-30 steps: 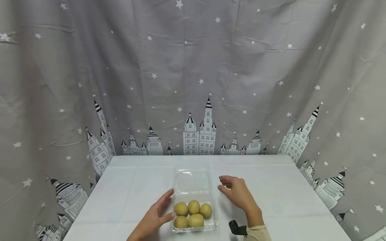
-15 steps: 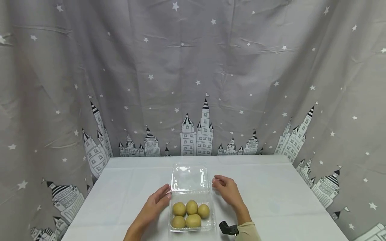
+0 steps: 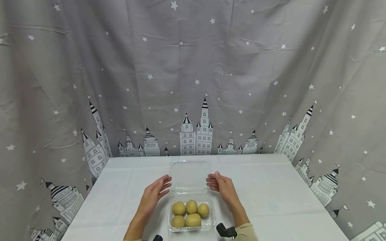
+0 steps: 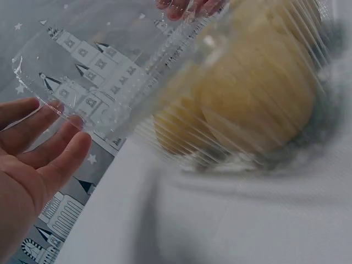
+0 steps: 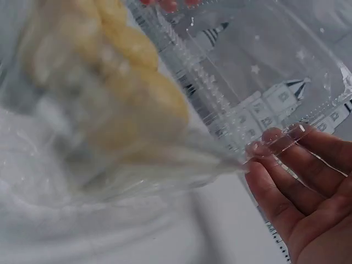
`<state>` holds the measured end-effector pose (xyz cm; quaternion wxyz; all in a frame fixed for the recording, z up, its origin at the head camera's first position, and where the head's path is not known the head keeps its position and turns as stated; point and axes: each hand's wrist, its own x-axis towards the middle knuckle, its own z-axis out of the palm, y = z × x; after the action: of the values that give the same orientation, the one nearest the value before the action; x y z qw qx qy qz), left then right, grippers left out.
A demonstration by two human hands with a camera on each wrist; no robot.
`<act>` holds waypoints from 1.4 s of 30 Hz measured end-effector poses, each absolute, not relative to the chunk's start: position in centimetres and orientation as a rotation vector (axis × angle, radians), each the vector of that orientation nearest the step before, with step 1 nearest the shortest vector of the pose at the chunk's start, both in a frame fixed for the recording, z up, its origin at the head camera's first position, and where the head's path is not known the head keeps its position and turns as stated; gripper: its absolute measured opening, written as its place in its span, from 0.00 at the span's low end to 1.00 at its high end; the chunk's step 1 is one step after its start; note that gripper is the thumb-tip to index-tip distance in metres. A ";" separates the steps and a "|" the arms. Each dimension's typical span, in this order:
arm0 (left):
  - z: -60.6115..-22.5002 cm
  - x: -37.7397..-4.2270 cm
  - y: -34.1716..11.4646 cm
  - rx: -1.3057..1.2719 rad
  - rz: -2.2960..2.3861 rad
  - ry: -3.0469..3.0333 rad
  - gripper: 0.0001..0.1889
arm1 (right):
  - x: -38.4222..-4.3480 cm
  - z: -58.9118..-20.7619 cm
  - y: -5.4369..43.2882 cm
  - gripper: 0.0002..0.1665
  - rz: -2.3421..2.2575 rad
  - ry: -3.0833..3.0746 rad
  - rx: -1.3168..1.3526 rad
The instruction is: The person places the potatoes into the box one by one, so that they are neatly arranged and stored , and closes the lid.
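Observation:
In the head view, a clear plastic clamshell box (image 3: pixel 191 229) holds several yellow-brown potatoes (image 3: pixel 193 220) in its near half. Its hinged lid (image 3: pixel 190 175) tilts up at the far side. My left hand (image 3: pixel 151 196) is at the lid's left edge, fingers extended. My right hand (image 3: pixel 227 191) faces it across the lid, its fingers against the right edge. Both wrist views show straight fingertips touching the clear lid (image 4: pixel 104 82), not curled round it. The potatoes look large and blurred in the left wrist view, behind the ribbed box wall.
The box stands on a white-covered table (image 3: pixel 271 201). Behind it hangs a grey curtain (image 3: pixel 193 67) printed with stars and castles. A black wrist-camera mount (image 3: pixel 226 231) sits at the right sleeve, and part of another (image 3: pixel 157 238) shows near the left wrist.
Both hands have come in to the sides of the lid, the left moving farther from me. The lid now stands more raised than before. The potatoes stay in place in the box.

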<state>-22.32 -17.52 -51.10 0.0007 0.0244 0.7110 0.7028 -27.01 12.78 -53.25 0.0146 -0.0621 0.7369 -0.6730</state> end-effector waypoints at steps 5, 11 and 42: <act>-50.3 -22.0 -17.3 0.091 2.199 2.274 0.28 | -26.2 -52.0 12.9 0.40 -2.095 2.297 -0.192; -49.8 -21.3 -17.0 0.110 2.203 2.325 0.26 | -24.7 -50.7 13.0 0.37 -2.057 2.352 -0.231; -54.5 -14.9 -17.4 -0.004 1.845 2.452 0.42 | -18.0 -52.9 14.1 0.30 -1.706 2.565 -0.253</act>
<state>-14.92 -17.38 -54.52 0.0363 -0.0014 0.7986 0.6008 -17.96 14.10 -52.89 0.0254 -0.0819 0.8296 -0.5518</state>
